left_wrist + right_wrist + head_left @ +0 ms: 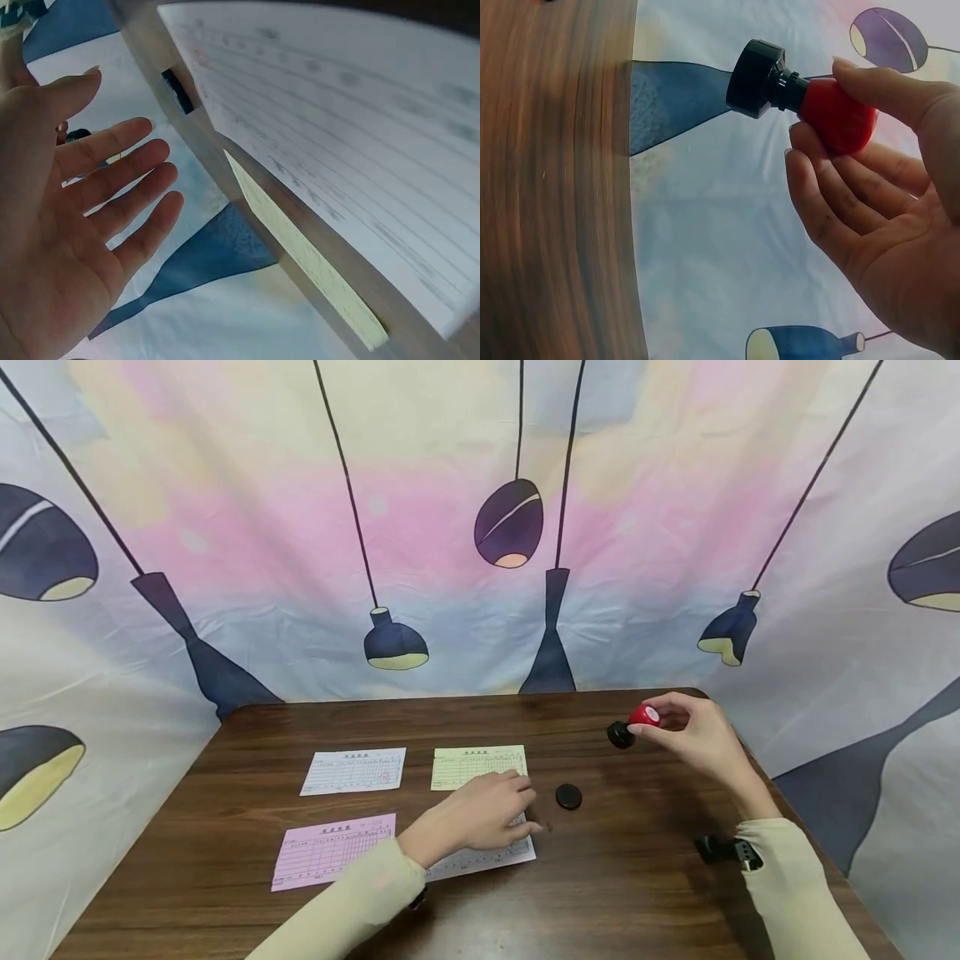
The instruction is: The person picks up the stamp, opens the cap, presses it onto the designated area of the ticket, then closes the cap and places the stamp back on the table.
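Between the thumb and fingers of my right hand (693, 735) is a stamp (836, 116) with a red rounded handle and a black round base, held tilted above the table's back right part. My left hand (483, 810) hovers over a white printed form (487, 857), its fingers spread and relaxed with nothing in them. In the left wrist view the palm shows beside the white form (322, 135). A round black cap (568, 796) lies on the table just right of the left hand. Behind that hand is a yellow form (480, 760), partly covered by it.
A pink form (330, 852) lies at the left front of the brown wooden table (600, 893). Behind it is another white form (354, 772) with a red mark at its lower right. A curtain (450, 577) printed with lamps hangs along the table's back edge.
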{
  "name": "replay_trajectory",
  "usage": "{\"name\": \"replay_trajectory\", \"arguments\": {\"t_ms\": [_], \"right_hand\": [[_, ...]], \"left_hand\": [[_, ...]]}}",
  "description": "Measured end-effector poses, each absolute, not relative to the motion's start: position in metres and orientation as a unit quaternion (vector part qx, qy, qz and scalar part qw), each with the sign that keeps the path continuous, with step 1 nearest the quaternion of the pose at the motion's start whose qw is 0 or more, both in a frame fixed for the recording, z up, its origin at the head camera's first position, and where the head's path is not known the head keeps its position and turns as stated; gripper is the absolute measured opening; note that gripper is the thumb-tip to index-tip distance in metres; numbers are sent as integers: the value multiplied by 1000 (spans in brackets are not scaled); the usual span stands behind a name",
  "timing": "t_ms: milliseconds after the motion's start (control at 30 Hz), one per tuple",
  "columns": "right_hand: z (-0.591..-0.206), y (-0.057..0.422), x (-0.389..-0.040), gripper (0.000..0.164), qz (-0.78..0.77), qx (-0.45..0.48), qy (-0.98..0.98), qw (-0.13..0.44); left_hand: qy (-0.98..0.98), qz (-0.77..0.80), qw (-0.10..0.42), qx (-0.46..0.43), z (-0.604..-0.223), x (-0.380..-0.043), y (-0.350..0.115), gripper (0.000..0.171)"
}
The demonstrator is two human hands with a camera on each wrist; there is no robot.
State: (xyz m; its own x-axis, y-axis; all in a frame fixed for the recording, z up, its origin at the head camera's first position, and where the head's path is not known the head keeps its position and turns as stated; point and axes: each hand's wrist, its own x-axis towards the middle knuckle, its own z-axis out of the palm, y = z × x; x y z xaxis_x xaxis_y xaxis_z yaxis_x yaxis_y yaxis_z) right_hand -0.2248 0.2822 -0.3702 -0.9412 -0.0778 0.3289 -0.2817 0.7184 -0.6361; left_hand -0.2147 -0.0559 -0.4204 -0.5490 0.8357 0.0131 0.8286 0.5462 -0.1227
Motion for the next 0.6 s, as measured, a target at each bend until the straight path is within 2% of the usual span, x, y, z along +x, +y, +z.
{"name": "replay_trajectory", "arguments": {"t_ms": [133, 333, 500, 600], "right_hand": [[-370, 284, -225, 44, 359, 102, -918, 137], [-367, 286, -225, 45, 358, 102, -919, 132], [-367, 287, -223, 46, 365, 100, -917, 128], [-367, 286, -222, 46, 368, 101, -916, 127]], "left_hand": [[-880, 65, 33, -470, -426, -224, -35, 40], [-872, 104, 38, -477, -437, -231, -7, 48], [-881, 79, 0, -467, -439, -239, 8, 55], [-887, 68, -22, -456, -438, -243, 13, 52]]}}
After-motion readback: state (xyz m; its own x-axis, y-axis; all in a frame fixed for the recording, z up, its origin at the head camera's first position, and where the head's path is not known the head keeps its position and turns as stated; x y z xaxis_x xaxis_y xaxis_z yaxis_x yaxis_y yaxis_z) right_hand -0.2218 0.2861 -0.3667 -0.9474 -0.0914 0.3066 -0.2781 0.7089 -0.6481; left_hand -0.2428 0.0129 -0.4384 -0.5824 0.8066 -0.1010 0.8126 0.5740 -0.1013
